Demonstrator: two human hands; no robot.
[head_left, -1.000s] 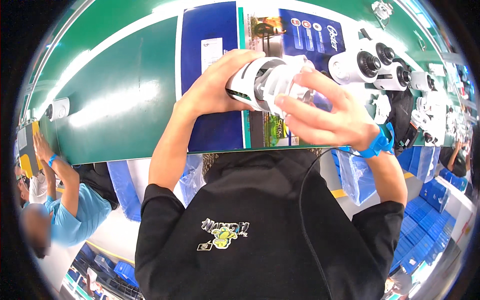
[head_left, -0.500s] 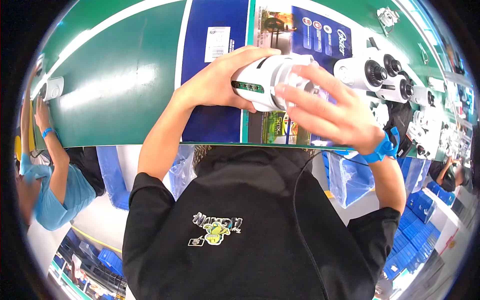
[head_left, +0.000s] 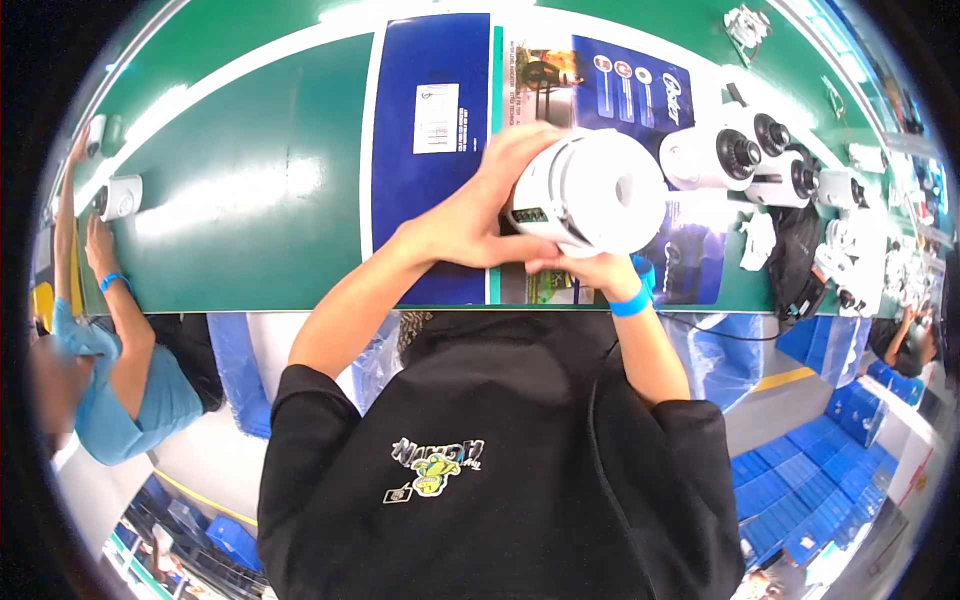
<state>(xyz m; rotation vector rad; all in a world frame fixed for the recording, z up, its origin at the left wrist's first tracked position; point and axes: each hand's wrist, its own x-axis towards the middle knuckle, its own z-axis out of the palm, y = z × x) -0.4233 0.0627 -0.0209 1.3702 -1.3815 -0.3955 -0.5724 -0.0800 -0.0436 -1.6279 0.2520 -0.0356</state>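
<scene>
Above the flattened cardboard sheet, a white cylindrical appliance housing [head_left: 560,205] is held tilted, its round white end with a central hole turned up and to the right. A slot in its side shows a bit of green circuit board. My left hand [head_left: 490,205] is closed around the left side of the housing, fingers over the top and thumb below. My right hand [head_left: 590,270], with a blue wristband [head_left: 632,300], is closed against the underside of the housing near my left thumb. Part of its fingers is hidden behind the housing.
The printed blue cardboard [head_left: 430,210] lies on the green table [head_left: 250,200]. To the right stand several white housings with black knobs [head_left: 740,155], beside a black bag [head_left: 793,250]. A co-worker's arm [head_left: 125,315] rests at far left near another white housing [head_left: 122,197].
The housing has turned so its round end faces up more. My right hand has moved from in front of that end down and left to its underside.
</scene>
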